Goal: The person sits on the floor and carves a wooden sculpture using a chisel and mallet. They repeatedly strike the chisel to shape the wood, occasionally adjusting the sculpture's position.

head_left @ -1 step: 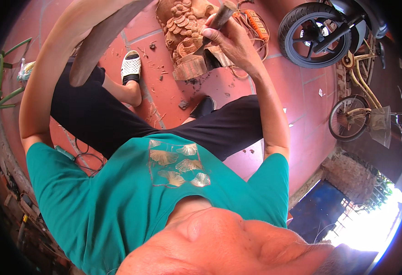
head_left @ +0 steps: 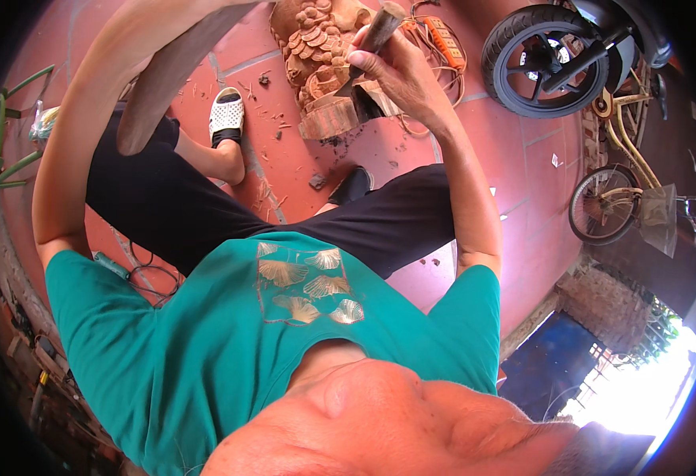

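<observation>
In the head view, my right hand [head_left: 402, 70] grips the wooden handle of a chisel [head_left: 384, 27]. Its blade slants down against the lower end of a carved wooden block [head_left: 310, 40], whose surface bears overlapping round, coin-like shapes. A dark hollow or gap shows beside the blade. My left forearm [head_left: 74, 131] reaches up past the upper edge, so the hand itself is out of sight. Alongside that forearm hangs a long brown wooden club-like piece [head_left: 165, 87], its rounded end over my left thigh; what holds its upper end is hidden.
Wood chips [head_left: 265, 190] and dark crumbs litter the red tiles. Right of the carving lies an orange power strip [head_left: 445, 44] with its cord. A motorbike wheel [head_left: 545, 62] and a bicycle [head_left: 606, 205] stand at right. A green chair [head_left: 3, 143] is at far left.
The wooden club-like piece has shifted slightly left and downward with my left arm. My right hand and the chisel stay in place.
</observation>
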`<state>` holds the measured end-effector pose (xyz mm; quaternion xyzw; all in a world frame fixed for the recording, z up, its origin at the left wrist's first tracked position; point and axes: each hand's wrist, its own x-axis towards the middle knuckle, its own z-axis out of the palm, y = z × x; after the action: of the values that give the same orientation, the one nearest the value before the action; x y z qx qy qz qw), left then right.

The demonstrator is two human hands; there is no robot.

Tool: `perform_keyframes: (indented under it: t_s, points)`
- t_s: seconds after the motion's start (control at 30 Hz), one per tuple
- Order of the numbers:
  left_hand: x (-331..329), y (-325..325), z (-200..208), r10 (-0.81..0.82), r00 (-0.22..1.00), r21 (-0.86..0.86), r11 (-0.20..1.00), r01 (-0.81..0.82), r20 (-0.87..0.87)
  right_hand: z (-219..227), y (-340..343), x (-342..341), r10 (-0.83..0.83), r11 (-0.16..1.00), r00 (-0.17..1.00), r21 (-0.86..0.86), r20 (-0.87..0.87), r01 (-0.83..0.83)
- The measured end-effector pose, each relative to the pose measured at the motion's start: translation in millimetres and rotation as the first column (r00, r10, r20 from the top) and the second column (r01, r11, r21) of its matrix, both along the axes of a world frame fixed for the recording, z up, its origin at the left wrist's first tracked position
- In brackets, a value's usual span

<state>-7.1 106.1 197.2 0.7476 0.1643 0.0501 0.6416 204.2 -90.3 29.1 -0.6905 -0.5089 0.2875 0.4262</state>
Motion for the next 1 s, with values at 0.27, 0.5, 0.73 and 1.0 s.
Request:
perform_keyframes:
  t_s: [0.27, 0.5, 0.73, 1.0]
  points:
    - [-12, -5, -20, 0.153, 0.987, 0.066, 0.986, -0.15, -0.039, 4, 9, -6, 0.07, 0.997, 0.989, -0.048, 0.13, -0.064]
    - [-17, -5, -21, 0.21, 0.972, 0.036, 0.978, -0.208, -0.104, 10, 15, -4, 0.195, 0.981, 0.949, -0.053, 0.247, -0.188]
    - [-20, 7, -29, 0.112, 0.994, 0.042, 0.993, -0.111, -0.018, 13, 14, -8, 0.224, 0.974, 0.942, -0.07, 0.249, -0.214]
    - [-22, 9, -90, -0.145, 0.981, 0.571, 0.799, 0.191, -0.125, 10, 16, -14, 0.203, 0.977, 0.898, -0.016, 0.389, -0.214]
